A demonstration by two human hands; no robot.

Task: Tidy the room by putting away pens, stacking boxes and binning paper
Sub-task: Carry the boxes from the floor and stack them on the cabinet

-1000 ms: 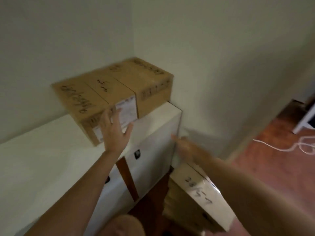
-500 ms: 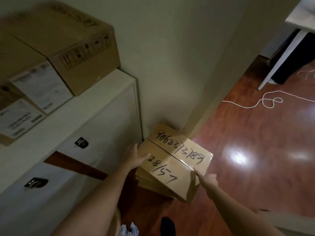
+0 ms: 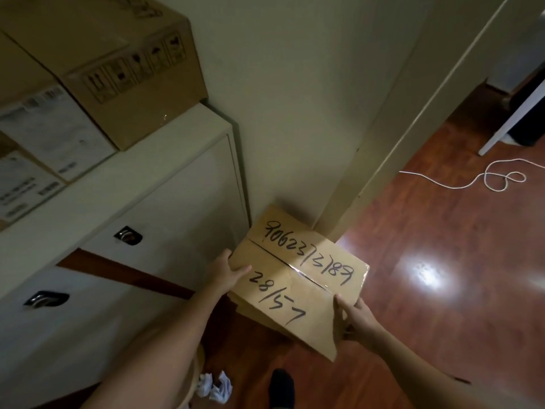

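Observation:
A flat cardboard box [image 3: 298, 278] with handwritten numbers on its lid sits on the wooden floor in the corner beside the white cabinet [image 3: 165, 202]. My left hand [image 3: 227, 273] grips its left edge, thumb on the lid. My right hand [image 3: 354, 320] grips its near right corner. On the cabinet's top stand larger cardboard boxes [image 3: 118, 69] with shipping labels. Crumpled white paper [image 3: 213, 386] lies on the floor near my feet.
A wall corner [image 3: 368, 172] rises just behind the box. A white cable [image 3: 486, 178] loops on the wooden floor at the right, near a white furniture leg [image 3: 510, 119]. My dark-socked foot [image 3: 281, 385] is at the bottom.
My view dropped from the boxes on the cabinet to the floor. Both hands came down and closed on the edges of the floor box.

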